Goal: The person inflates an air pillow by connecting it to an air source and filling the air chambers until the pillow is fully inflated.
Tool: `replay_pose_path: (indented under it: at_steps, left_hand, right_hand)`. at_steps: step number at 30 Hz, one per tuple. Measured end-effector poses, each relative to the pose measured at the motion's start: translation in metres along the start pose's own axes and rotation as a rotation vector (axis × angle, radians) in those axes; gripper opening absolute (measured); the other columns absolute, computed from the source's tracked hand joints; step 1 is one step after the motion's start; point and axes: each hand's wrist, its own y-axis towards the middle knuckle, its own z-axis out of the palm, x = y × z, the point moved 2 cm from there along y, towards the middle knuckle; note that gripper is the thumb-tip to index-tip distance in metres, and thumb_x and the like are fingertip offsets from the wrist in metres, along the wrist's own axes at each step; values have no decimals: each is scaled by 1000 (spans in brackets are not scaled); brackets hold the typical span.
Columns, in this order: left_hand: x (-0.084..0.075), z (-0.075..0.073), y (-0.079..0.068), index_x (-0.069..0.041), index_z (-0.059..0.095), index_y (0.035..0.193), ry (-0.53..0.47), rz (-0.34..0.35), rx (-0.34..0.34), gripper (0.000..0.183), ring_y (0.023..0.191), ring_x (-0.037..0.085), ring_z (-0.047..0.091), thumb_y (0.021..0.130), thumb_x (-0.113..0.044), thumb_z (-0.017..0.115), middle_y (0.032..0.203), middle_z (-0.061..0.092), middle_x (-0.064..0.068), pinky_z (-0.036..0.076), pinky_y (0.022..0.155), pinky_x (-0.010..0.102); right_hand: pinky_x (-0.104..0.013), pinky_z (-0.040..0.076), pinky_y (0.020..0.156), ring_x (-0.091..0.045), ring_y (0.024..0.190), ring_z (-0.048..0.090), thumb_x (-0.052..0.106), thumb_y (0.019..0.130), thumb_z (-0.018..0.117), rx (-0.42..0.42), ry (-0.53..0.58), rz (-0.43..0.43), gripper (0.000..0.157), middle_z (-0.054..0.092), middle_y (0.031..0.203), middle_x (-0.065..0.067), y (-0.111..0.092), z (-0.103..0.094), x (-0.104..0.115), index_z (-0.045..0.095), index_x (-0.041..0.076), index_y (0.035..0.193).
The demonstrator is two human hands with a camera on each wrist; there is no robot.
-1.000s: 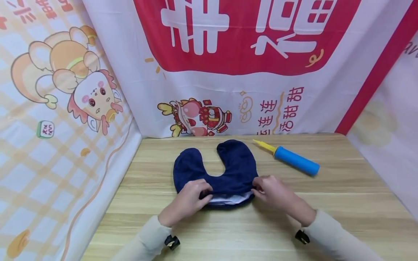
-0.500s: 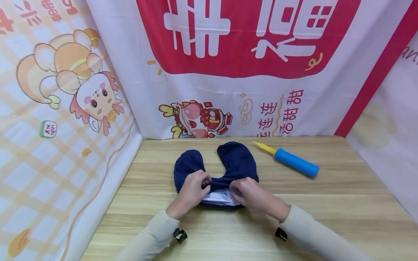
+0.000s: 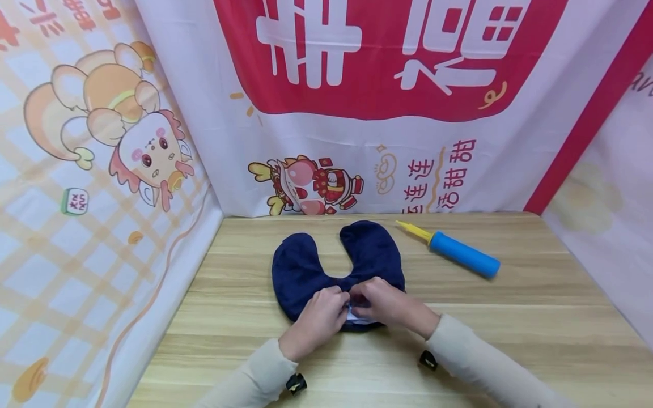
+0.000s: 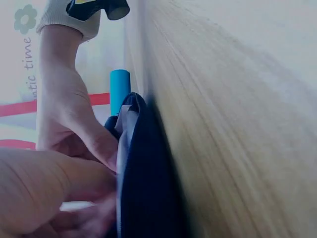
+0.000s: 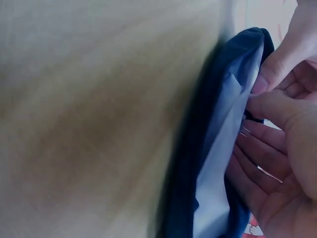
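A navy U-shaped neck pillow lies flat, its two ends pointing to the back. An opening along its near curve shows a white inner layer, seen larger in the right wrist view as white inner layer. My left hand pinches the opening's upper edge near the middle. Right beside it, my right hand holds the same edge between thumb and fingers, the two hands' fingertips close together. In the right wrist view the right thumb sits just below the left thumb.
A blue hand pump with a yellow nozzle lies behind the pillow to the right, on the wooden table. Printed cloths hang at the back and both sides. Small black cameras hang at both wrists.
My right hand has moved left along the opening from its right end to the middle. My left hand has shifted right to meet it, and less of the white layer shows.
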Motion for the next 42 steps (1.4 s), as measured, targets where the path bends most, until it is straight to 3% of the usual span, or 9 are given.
replay_pose_path:
  at_steps: [6, 9, 13, 16, 22, 28, 32, 37, 42]
  left_hand:
    - [3, 3, 0, -13, 64, 77, 7, -44, 13, 8, 61, 15, 58, 82, -15, 71, 70, 56, -2, 44, 48, 24]
    - [8, 4, -1, -12, 69, 86, -35, -69, 36, 9, 65, 13, 59, 83, -20, 72, 76, 59, -2, 46, 53, 24]
    - [18, 4, 1, -11, 71, 102, -108, -102, 65, 26, 76, 12, 61, 84, -30, 73, 90, 66, 0, 51, 64, 26]
    - [24, 4, 3, -12, 71, 103, -158, -105, 55, 32, 80, 12, 62, 84, -37, 73, 94, 68, 1, 52, 69, 27]
    - [25, 8, 9, -22, 71, 107, -285, -90, -40, 30, 90, 10, 65, 87, -44, 69, 100, 70, -5, 52, 77, 26]
    - [22, 14, 16, -23, 74, 104, -364, -46, -142, 22, 92, 6, 66, 86, -36, 72, 98, 71, -8, 54, 80, 25]
    - [23, 19, 19, -22, 76, 94, -366, -19, -129, 11, 88, 5, 66, 86, -29, 74, 95, 71, -9, 54, 78, 23]
    - [25, 25, 21, -22, 77, 93, -335, 3, -87, 10, 85, 4, 66, 88, -28, 71, 92, 71, -9, 52, 75, 20]
    - [27, 24, 22, -18, 77, 95, -334, 25, -110, 13, 80, 5, 65, 87, -27, 72, 87, 71, -8, 51, 71, 20]
  right_hand:
    - [-16, 51, 66, -10, 75, 66, 12, 84, 73, -45, 8, -13, 8, 71, 83, 4, -1, 5, 1, 71, 12, 92]
    - [-18, 53, 69, -7, 79, 67, 11, 84, 72, -59, -4, 7, 8, 72, 85, 5, -3, 5, 2, 72, 13, 92]
    - [-18, 54, 70, -3, 80, 66, 9, 85, 72, -92, -10, 32, 9, 73, 87, 6, -4, 0, 4, 73, 14, 92]
    - [-18, 54, 70, -3, 81, 67, 9, 85, 73, -135, -8, 36, 10, 74, 88, 5, -4, -5, 7, 74, 13, 94]
    - [-20, 56, 70, -4, 81, 69, 9, 83, 75, -231, -16, 26, 13, 75, 89, 4, -2, -19, 14, 75, 12, 96]
    - [-20, 57, 71, -5, 82, 69, 8, 82, 76, -243, -52, 18, 17, 75, 90, 5, -2, -29, 19, 75, 14, 97]
    - [-19, 57, 71, -4, 83, 69, 10, 82, 76, -229, -67, 13, 15, 75, 90, 6, -2, -29, 17, 75, 15, 96]
    - [-21, 57, 69, -8, 79, 70, 11, 81, 77, -243, -53, -11, 14, 74, 88, 1, -10, -29, 9, 73, 9, 95]
    - [-24, 58, 70, -11, 80, 70, 16, 82, 77, -254, -51, 36, 20, 74, 89, -3, -29, -44, -13, 71, 5, 98]
